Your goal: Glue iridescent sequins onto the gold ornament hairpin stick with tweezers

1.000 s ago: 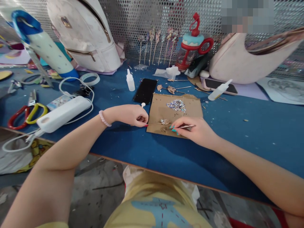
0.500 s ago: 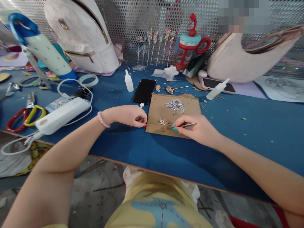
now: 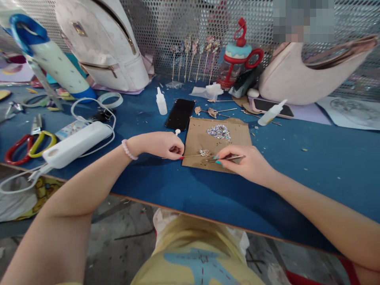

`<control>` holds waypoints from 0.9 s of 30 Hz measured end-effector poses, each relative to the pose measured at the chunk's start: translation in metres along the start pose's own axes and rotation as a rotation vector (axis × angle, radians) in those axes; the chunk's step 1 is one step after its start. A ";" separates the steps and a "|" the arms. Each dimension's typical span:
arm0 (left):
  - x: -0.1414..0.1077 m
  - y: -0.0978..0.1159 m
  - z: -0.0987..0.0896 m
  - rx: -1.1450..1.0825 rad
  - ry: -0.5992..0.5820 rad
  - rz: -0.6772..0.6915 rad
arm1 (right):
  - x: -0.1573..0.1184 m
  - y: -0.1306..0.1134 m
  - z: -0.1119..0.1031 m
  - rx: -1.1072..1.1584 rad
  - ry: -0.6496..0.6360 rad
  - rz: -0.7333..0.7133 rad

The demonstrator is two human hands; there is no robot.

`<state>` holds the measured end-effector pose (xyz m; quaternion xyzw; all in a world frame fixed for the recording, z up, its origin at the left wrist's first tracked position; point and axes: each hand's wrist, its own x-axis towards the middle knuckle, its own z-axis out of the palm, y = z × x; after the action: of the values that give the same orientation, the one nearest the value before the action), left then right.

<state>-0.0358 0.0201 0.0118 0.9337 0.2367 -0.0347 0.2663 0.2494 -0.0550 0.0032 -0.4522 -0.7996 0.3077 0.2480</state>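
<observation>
My left hand [image 3: 166, 145] is closed around the thin stem of a hairpin-like stick [image 3: 191, 156], whose ornamental head [image 3: 204, 152] is partly covered with shiny stones. That head lies over a piece of brown cardboard [image 3: 237, 128]. In my right hand [image 3: 247, 162] I pinch slim metal tweezers [image 3: 236, 157], their tips low over the cardboard just right of the ornament; whether anything is between the tips is too small to tell. A heap of glittering rhinestones [image 3: 219, 132] is spread on the upper part of the cardboard.
Behind the cardboard lie a black phone [image 3: 180, 114], more ornamental sticks [image 3: 213, 113] and two glue bottles [image 3: 161, 101]. Scissors [image 3: 37, 142] and a white power bank [image 3: 77, 144] are at left. Decorated sticks [image 3: 191, 59] stand upright near a red-handled cup [image 3: 237, 53] and bags [image 3: 103, 51].
My right hand and the tweezers have shifted very slightly, staying close to the ornament. My left hand keeps its hold on the stem with hardly any movement.
</observation>
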 end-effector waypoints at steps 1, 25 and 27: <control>0.000 0.000 0.000 0.003 -0.004 -0.003 | 0.000 0.000 0.000 -0.001 -0.002 0.002; 0.001 -0.002 0.001 0.008 0.007 0.024 | 0.000 0.006 0.001 0.050 -0.032 -0.018; 0.001 -0.002 0.001 0.016 0.000 0.023 | 0.001 0.006 0.001 0.063 -0.034 -0.009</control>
<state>-0.0355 0.0219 0.0096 0.9384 0.2257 -0.0337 0.2594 0.2520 -0.0518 -0.0020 -0.4353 -0.7957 0.3392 0.2499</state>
